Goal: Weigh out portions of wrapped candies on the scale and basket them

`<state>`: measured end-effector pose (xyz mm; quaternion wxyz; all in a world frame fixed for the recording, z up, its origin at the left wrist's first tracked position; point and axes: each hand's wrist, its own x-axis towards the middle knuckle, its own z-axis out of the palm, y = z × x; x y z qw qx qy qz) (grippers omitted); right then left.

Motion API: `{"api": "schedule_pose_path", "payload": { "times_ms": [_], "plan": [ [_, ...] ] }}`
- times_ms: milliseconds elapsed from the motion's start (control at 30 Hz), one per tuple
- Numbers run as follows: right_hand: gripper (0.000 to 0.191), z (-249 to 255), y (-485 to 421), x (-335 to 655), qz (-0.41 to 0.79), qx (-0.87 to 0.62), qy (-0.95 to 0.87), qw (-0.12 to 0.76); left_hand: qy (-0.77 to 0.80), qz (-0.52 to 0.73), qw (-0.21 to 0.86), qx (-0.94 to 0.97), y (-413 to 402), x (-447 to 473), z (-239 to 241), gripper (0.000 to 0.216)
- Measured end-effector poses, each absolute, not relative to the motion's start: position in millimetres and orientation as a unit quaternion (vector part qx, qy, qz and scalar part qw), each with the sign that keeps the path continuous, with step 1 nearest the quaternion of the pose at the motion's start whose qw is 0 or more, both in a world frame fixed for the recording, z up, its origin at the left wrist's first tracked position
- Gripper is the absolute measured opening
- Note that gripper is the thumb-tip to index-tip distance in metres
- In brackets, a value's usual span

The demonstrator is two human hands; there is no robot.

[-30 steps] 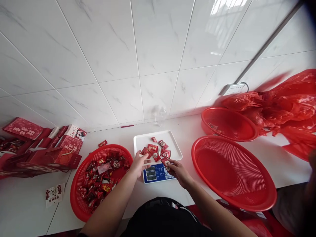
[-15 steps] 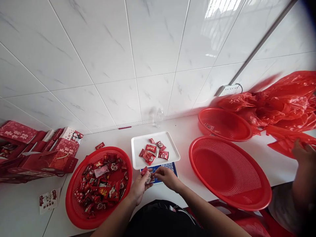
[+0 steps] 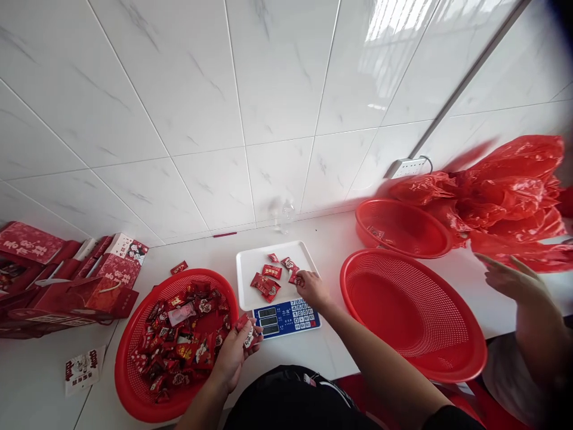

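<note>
My left hand (image 3: 235,352) is curled around a few red wrapped candies (image 3: 247,334), held just right of a red basket (image 3: 128,388) full of wrapped candies. My right hand (image 3: 311,288) reaches onto the white tray (image 3: 250,263) of the kitchen scale (image 3: 286,315), its fingers closed on a red candy (image 3: 295,278) at the tray's right side. Several more red candies (image 3: 268,280) lie on the tray.
An empty red basket (image 3: 412,310) sits right of the scale, another red basket (image 3: 403,227) behind it. Red plastic bags (image 3: 501,197) pile at the right. Another person's hand (image 3: 510,278) hovers at the right. Red gift boxes (image 3: 67,269) stand on the left; a small clear bottle (image 3: 286,215) stands by the wall.
My hands have separated: the left dropped back beside the candy basket with its candies, while the right moved forward onto the scale tray. The other person's hand rose into view.
</note>
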<state>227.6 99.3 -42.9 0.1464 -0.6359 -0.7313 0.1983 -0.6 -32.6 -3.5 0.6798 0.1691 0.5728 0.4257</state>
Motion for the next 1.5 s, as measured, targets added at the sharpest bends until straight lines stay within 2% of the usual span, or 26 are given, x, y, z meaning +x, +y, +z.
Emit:
{"api": "schedule_pose_path", "payload": {
  "times_ms": [133,233,300,367,433,500,767,900,1000,1200,1367,1433,1500],
  "plan": [
    [0.035,-32.4,99.0,284.0,0.142,-0.712,-0.662,0.183,0.574,0.430,0.682,0.143,-32.6,-1.8,-2.7,0.035],
    [0.050,-34.4,89.7,325.9,0.081,-0.802,-0.554,0.209,0.585,0.429,0.677,0.125,-33.2,-4.1,-5.8,0.033],
    [0.064,-43.0,81.3,338.6,0.106,-0.827,-0.511,0.208,0.588,0.423,0.679,0.119,-33.5,-3.5,-7.6,0.032],
    [0.071,-54.9,75.4,337.5,0.193,-0.819,-0.503,0.196,0.585,0.415,0.686,0.119,-33.1,-0.9,-8.0,0.031],
    [0.070,-65.8,74.7,328.3,0.266,-0.800,-0.505,0.182,0.583,0.407,0.692,0.120,-32.1,2.2,-6.9,0.031],
    [0.067,-72.2,79.7,318.6,0.289,-0.797,-0.501,0.176,0.583,0.406,0.694,0.121,-31.2,4.3,-5.0,0.032],
    [0.064,-54.2,126.9,282.3,0.260,-0.755,-0.572,0.190,0.589,0.423,0.678,0.118,-38.4,-2.0,-3.6,0.036],
    [0.053,-49.1,140.8,234.2,0.234,-0.639,-0.721,0.131,0.600,0.417,0.674,0.108,-40.9,-2.9,-5.5,0.037],
    [0.043,-53.0,143.4,207.2,0.233,-0.596,-0.760,0.108,0.603,0.415,0.672,0.115,-40.7,-1.7,-6.0,0.037],
    [0.039,-51.7,134.9,225.5,0.200,-0.591,-0.766,0.156,0.616,0.427,0.649,0.125,-44.7,-7.4,-12.0,0.041],
    [0.037,-51.0,108.4,294.6,0.083,-0.691,-0.657,0.289,0.613,0.413,0.664,0.109,-46.2,-11.2,-19.7,0.043],
    [0.038,-54.3,98.1,309.3,0.039,-0.739,-0.612,0.280,0.610,0.411,0.669,0.108,-44.7,-7.6,-17.9,0.041],
    [0.041,-56.0,94.3,304.0,0.035,-0.735,-0.637,0.230,0.603,0.406,0.677,0.113,-42.5,-2.4,-13.3,0.041]
  ]
}}
